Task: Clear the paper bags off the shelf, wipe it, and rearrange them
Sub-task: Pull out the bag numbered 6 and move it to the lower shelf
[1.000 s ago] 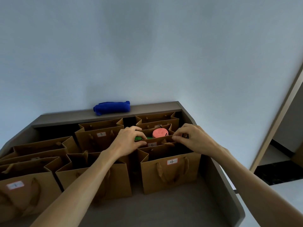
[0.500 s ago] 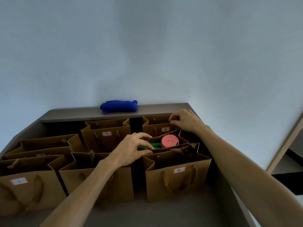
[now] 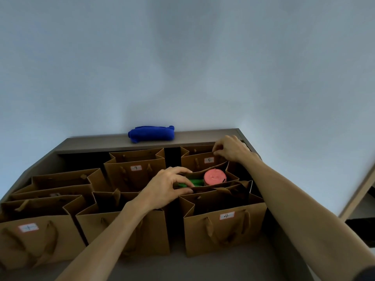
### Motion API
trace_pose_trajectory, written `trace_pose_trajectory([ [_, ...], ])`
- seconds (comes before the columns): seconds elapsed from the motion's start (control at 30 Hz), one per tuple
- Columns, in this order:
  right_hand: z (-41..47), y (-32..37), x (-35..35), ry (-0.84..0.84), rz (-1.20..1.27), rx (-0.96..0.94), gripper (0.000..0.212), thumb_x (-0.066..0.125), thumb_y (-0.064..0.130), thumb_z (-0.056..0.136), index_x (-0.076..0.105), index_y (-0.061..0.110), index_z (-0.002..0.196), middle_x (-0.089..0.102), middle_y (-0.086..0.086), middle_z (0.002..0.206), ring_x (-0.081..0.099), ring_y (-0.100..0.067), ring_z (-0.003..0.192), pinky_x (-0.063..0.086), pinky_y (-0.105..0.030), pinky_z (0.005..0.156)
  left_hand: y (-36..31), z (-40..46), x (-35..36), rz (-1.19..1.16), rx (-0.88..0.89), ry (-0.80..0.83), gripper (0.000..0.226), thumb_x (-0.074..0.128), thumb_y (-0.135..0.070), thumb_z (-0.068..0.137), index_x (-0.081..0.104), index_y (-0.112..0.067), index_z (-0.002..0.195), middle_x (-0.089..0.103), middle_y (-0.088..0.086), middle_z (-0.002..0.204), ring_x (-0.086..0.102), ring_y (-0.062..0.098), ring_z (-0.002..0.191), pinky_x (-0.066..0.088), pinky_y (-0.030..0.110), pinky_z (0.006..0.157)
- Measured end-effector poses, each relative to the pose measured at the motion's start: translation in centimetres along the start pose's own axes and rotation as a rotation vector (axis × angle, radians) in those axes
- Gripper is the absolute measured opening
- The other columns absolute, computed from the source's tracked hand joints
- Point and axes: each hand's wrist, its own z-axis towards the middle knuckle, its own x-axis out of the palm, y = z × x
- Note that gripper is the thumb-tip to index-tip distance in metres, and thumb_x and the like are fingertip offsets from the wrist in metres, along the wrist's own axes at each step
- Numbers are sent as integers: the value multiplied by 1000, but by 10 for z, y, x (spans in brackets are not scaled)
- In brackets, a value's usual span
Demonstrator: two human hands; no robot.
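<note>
— Grey shelf point(image 3: 203, 268) under a pale wall: where are our hands?
— Our left hand point(image 3: 168, 189) pinches the middle bag's rim point(image 3: 215, 184); our right hand point(image 3: 231, 148) pinches the top edge of bag 5 point(image 3: 199, 161), behind it.

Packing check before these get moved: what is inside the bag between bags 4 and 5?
A pink round lid or container and something green beside it. The left hand and the bag's walls hide the rest.
</note>
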Motion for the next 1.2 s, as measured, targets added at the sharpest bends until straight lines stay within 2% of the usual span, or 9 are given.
trace_pose_trajectory([
  [0.13, -10, -2, 0, 2, 23, -60, 15, 67, 28, 89, 71, 24, 103, 68, 2, 108, 63, -13, 94, 55, -37, 85, 1, 2, 1, -6, -35, -10, 17, 65, -35, 87, 71, -33, 103, 52, -13, 136, 48, 9, 122, 46, 43, 101],
  [0.3, -37, 8, -13, 21, 222, -268, 30, 69, 43, 86, 67, 24, 109, 65, 10, 104, 58, -4, 95, 44, -16, 77, -6, 6, 0, 34, -109, -14, 20, 60, -36, 91, 69, -30, 108, 46, -8, 142, 38, 14, 131, 35, 46, 110],
  [0.47, -49, 16, -17, 360, 111, -318, 53, 69, 52, 81, 55, 31, 127, 56, 10, 125, 49, -8, 114, 41, -23, 91, -12, 8, -2, 57, -151, -3, 23, 59, -37, 92, 68, -27, 110, 42, -5, 146, 32, 16, 135, 31, 49, 111],
  [0.73, -47, 32, 3, 385, -243, -337, 72, 71, 48, 81, 31, 42, 142, 46, 8, 144, 36, -20, 135, 23, -54, 108, -12, 3, 0, 82, -141, -24, 20, 59, -35, 92, 67, -29, 109, 42, -3, 145, 31, 17, 135, 34, 50, 110],
  [0.8, -49, 33, 8, 400, -232, -311, 75, 72, 44, 82, 29, 41, 143, 47, 6, 142, 37, -22, 134, 31, -53, 105, -11, 3, 1, 72, -147, -45, 20, 60, -35, 91, 67, -30, 109, 42, -3, 145, 31, 17, 136, 35, 49, 110],
  [0.87, -49, 33, 12, 387, -207, -298, 74, 73, 39, 83, 30, 38, 143, 48, 3, 138, 41, -21, 128, 40, -40, 92, -10, 4, 2, 66, -156, -61, 21, 60, -37, 91, 66, -31, 110, 42, -4, 144, 32, 16, 136, 36, 47, 109],
  [0.93, -49, 34, 14, 355, -185, -310, 71, 73, 37, 83, 33, 36, 142, 48, 3, 138, 42, -21, 126, 38, -34, 85, -8, 4, 2, 50, -161, -87, 23, 59, -39, 91, 64, -32, 113, 42, -5, 143, 33, 15, 135, 37, 44, 109],
  [1.07, -52, 31, 10, 283, -70, -324, 70, 76, 37, 79, 38, 36, 138, 50, 6, 136, 41, -19, 128, 41, -42, 93, -7, 4, 0, -64, -187, -179, 41, 57, -43, 91, 50, -33, 130, 32, -5, 147, 29, 13, 137, 38, 46, 109],
  [1.2, -56, 27, -19, 222, 213, -305, 73, 81, 36, 73, 41, 36, 133, 52, 10, 125, 50, -11, 114, 48, -38, 94, -14, 7, -10, -225, -154, -441, 65, 54, -54, 87, 28, -39, 144, 15, -12, 155, 17, 11, 143, 29, 46, 113],
])
